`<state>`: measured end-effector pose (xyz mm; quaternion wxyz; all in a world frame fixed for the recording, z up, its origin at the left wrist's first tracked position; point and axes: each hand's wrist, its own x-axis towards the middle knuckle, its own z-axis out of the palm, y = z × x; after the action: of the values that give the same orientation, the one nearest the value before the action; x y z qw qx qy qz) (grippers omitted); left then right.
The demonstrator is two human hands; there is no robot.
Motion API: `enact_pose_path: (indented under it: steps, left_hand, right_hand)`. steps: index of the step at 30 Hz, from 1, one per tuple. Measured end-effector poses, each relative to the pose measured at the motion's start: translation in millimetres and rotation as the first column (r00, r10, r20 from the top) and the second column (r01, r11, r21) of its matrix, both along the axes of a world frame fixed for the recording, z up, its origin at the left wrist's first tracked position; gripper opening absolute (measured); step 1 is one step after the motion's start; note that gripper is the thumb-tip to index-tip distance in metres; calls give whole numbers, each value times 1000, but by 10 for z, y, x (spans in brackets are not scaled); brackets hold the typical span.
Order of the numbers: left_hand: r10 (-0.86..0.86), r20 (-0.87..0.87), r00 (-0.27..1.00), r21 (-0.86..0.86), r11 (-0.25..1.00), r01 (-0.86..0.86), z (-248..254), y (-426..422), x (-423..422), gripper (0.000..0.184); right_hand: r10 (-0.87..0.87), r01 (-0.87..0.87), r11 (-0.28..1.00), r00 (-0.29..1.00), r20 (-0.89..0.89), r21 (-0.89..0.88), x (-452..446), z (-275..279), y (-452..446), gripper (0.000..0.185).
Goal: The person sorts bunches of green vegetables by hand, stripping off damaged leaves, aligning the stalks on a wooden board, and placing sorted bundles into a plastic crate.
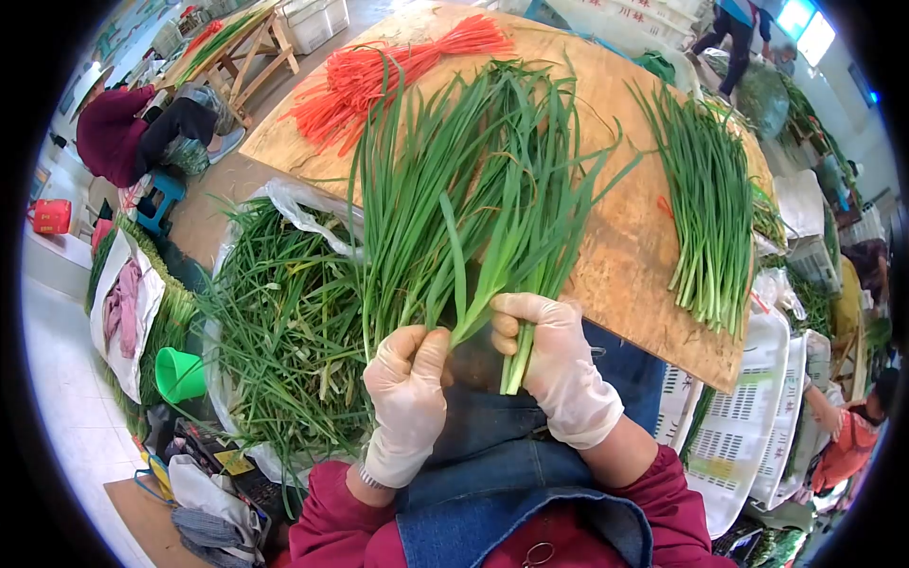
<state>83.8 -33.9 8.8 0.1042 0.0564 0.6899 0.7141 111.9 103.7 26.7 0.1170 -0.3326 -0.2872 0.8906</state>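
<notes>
Both of my hands wear thin whitish gloves and are close together at the near edge of the wooden table. My left hand (405, 393) is closed, thumb against fingers, on the lower ends of green garlic chives (417, 208). Just right of it, my right hand (559, 364) is wrapped round a smaller bunch of chives (525, 222), whose pale cut ends stick out below the fingers. One lighter, broad-leaved stalk (488, 289) slants between the two hands. The leaves of both bunches fan out away from me over the tabletop and overlap.
Red ties (379, 85) lie in a heap on the wooden table (625, 256). A tied chive bundle (705, 208) rests at the right. Loose leaves fill a plastic-lined container (220, 379) at left, near a green bucket (180, 375). White crates (739, 426) stand at right. Other people work around.
</notes>
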Motion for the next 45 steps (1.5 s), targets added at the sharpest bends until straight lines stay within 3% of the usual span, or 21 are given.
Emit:
enact_pose_path:
  steps: [4,6,10,11,12,13,14,17,19,20,21,24,27,28,29,30,31,34,38,41,45]
  left_hand:
    - [133,-216,967,-87,984,-155,-20,-189,-35,15]
    - [184,-129,974,10,983,-184,68,-338,-98,15]
    - [412,-290,864,-76,890,-450,1,-753,-352,12]
    - [483,-324,813,-24,855,-518,-52,-882,-429,14]
    - [522,-334,785,-178,783,-596,-18,-1010,-443,11]
    - [327,-624,710,-387,659,-644,-66,-1128,-497,8]
    - [35,-798,601,-520,464,-717,-112,-1194,-536,8]
    - [-130,-818,560,-545,486,-683,40,-775,-342,20]
    - [-178,-679,712,-525,796,-301,118,-505,-136,29]
    - [-246,-621,744,-473,875,-106,90,-368,-79,29]
    - [-280,-602,747,-441,897,-19,183,-172,-18,25]
    - [-376,-547,748,-565,825,2,160,167,-5,27]
    - [-304,-601,740,-457,890,-6,-8,273,-95,26]
    - [-214,-559,801,-327,945,24,-17,300,-126,17]
    - [-177,-89,980,-130,978,164,35,241,-154,15]
    - [-210,404,890,111,977,180,192,207,-197,14]
    - [-219,443,869,194,970,146,203,202,-201,14]
    - [-307,434,847,249,944,214,138,220,-151,13]
    - [-286,298,911,82,958,274,129,326,-26,10]
    - [-176,-75,981,-86,982,170,-144,315,69,10]
    - [-215,-125,969,16,976,219,-71,214,157,11]
  right_hand:
    - [-97,96,995,995,17,13,-19,-69,185,4]
    - [-118,118,993,992,-42,-5,1,-44,342,5]
    - [-58,59,998,998,-20,23,44,5,296,7]
    - [-40,41,999,999,-18,21,54,-28,291,8]
    - [-44,44,998,999,-9,37,54,-27,274,9]
    - [-48,48,997,999,-1,54,49,-16,249,9]
    - [-51,51,996,999,8,73,45,-5,228,9]
    - [-45,40,992,998,40,119,43,23,196,10]
    - [-52,43,986,997,52,159,46,39,157,10]
    - [-54,43,983,997,56,181,40,46,140,10]
    - [-38,26,982,997,61,190,42,55,128,10]
    - [-23,10,978,998,60,208,76,55,116,10]
    - [-32,23,971,999,35,236,87,71,134,10]
    - [-31,21,970,999,37,242,97,70,148,10]
    - [-30,20,969,999,39,247,115,62,155,10]
    - [-28,18,968,999,36,250,125,46,164,10]
    - [-3,-19,970,996,92,244,140,5,165,13]
    - [31,-44,982,997,71,186,128,-80,57,18]
    - [47,-47,997,999,11,65,84,36,14,20]
    - [29,-34,997,996,81,64,80,1,48,18]
    - [-20,20,1000,995,96,6,66,25,21,17]
